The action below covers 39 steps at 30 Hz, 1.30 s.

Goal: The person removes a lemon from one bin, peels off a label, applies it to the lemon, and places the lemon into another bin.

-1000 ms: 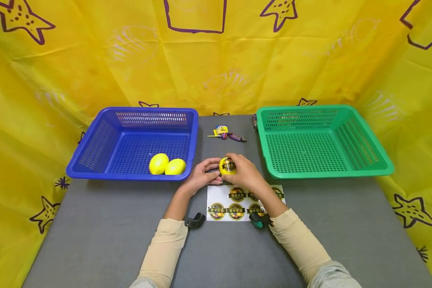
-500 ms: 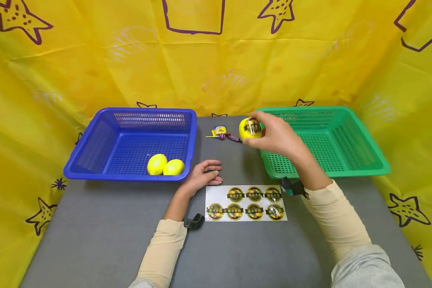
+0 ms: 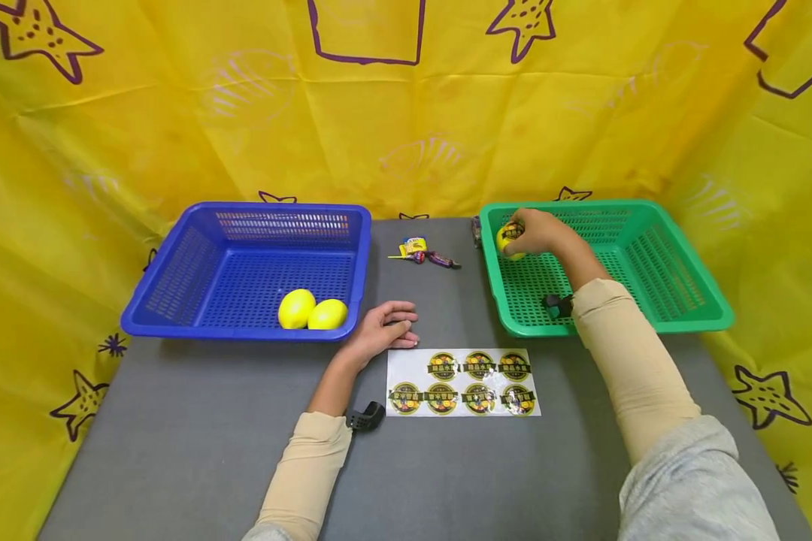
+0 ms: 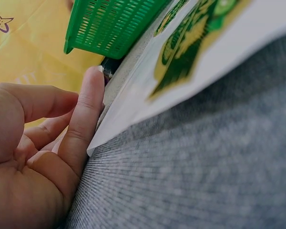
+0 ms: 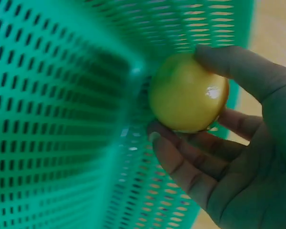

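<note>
Two lemons (image 3: 312, 310) sit in the blue basket (image 3: 176, 263). At their 3 o'clock the left hand (image 3: 383, 330) lies relaxed, holding nothing, touching the sticker sheet (image 3: 463, 382). Right hand (image 3: 536, 234) grips a stickered lemon (image 3: 507, 242) at its 9 o'clock, inside the green basket (image 3: 677, 270).

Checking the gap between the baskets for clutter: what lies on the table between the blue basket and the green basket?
In the head view, a few wrapped candies lie between the blue basket and the green basket, toward the back; the rest is bare grey table.
</note>
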Available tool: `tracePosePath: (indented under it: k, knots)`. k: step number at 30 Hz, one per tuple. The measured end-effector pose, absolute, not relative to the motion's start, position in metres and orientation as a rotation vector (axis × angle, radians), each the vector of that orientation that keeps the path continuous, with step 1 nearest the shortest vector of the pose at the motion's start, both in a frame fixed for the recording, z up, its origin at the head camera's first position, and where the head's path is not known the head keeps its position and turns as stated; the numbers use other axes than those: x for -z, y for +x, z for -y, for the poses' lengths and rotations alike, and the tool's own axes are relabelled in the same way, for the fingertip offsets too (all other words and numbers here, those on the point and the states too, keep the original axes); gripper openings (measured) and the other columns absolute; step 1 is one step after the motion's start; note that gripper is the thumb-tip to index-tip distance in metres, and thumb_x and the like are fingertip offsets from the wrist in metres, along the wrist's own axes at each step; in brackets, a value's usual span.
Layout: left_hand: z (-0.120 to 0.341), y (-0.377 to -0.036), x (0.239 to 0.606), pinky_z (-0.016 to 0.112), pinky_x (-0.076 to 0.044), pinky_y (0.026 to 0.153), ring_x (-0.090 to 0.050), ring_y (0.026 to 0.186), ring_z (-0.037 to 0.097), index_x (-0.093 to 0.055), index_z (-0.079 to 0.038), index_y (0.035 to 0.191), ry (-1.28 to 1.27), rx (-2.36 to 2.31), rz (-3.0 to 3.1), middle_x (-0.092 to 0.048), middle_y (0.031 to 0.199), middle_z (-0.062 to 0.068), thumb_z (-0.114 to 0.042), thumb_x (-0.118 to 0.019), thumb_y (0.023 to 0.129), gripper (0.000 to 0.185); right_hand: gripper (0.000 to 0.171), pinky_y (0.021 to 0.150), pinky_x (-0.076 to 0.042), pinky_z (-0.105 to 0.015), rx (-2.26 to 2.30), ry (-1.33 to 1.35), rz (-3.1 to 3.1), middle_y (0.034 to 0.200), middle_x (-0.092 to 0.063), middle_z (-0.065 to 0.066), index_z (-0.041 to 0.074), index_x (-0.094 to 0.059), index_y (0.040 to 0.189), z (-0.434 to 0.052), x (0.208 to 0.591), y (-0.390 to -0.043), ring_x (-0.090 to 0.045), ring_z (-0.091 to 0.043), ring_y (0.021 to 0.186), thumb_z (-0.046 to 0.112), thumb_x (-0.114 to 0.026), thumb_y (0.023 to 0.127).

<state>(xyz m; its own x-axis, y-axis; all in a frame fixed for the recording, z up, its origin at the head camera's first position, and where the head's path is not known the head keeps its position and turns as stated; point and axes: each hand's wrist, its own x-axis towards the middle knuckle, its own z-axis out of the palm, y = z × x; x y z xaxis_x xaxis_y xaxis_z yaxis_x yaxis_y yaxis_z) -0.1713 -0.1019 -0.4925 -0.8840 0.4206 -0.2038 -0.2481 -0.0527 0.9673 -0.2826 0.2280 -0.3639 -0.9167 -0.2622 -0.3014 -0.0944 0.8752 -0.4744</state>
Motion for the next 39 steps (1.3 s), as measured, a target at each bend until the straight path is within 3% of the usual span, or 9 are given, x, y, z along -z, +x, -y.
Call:
tracePosePath:
  k: [13, 24, 39]
  knots:
    - [0.101, -0.171, 0.493, 0.038, -0.059, 0.080, -0.071, 0.084, 0.023, -0.047, 0.008, 0.140, 0.175, -1.964, -1.799, -0.056, 0.130, 0.027, 0.004, -0.052, 0.101, 0.040, 0.060, 0.085, -0.045, -0.055, 0.582, -0.311, -2.702, 0.116, -0.052, -0.028, -0.007, -0.043, 0.127, -0.228, 0.398, -0.284, -0.052, -0.042, 0.102, 0.014, -0.079, 0.084]
    - [0.103, -0.172, 0.492, 0.038, -0.059, 0.080, -0.071, 0.083, 0.022, -0.046, 0.008, 0.141, 0.180, -1.963, -1.788, -0.055, 0.130, 0.029, 0.003, -0.052, 0.101, 0.040, 0.063, 0.095, -0.043, -0.060, 0.481, -0.324, -2.705, 0.136, -0.048, -0.031, -0.007, -0.041, 0.140, -0.220, 0.395, -0.286, -0.047, -0.049, 0.121, 0.015, -0.074, 0.091]
    - [0.103, -0.173, 0.493, 0.037, -0.059, 0.081, -0.071, 0.083, 0.021, -0.045, 0.008, 0.141, 0.182, -1.961, -1.784, -0.054, 0.132, 0.030, 0.003, -0.052, 0.101, 0.041, 0.073, 0.097, -0.041, -0.062, 0.452, -0.363, -2.701, 0.136, -0.048, -0.030, -0.007, -0.040, 0.145, -0.225, 0.386, -0.286, -0.045, -0.049, 0.122, 0.022, -0.076, 0.088]
